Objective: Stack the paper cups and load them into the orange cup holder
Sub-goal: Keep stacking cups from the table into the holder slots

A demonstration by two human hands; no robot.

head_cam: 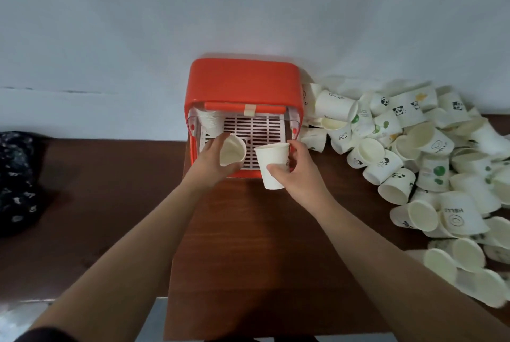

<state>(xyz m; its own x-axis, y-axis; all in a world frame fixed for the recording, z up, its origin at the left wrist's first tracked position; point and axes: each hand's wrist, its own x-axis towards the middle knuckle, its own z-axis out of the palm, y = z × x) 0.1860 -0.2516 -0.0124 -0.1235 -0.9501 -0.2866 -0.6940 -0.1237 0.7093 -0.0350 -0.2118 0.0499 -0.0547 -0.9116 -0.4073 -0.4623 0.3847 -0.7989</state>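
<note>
The orange cup holder (242,85) sits at the back of the brown table (248,245), right up against the pale wall (248,10). Its front is open, and you can see a white grate (262,126) with many slots inside it. A small stack of cups (211,121) stands in the back left corner of the holder. Just in front of the holder, the left hand (212,161) grips a tilted cup (233,150). The fingers curl around its side, and its open mouth faces the camera. Close beside it, the right hand (299,169) holds a plain cup (271,166), with the thumb on the near side and the fingers on the far side. This cup's wide rim points toward the holder and its small bottom points back at the person. The two cups are near each other but do not touch. To the right of the holder, a big pile of paper cups (419,154) lies all jumbled on the table. Some have pandas or green spots on them. Far off to the left there is a dark cloth (16,176) with little white marks.
</note>
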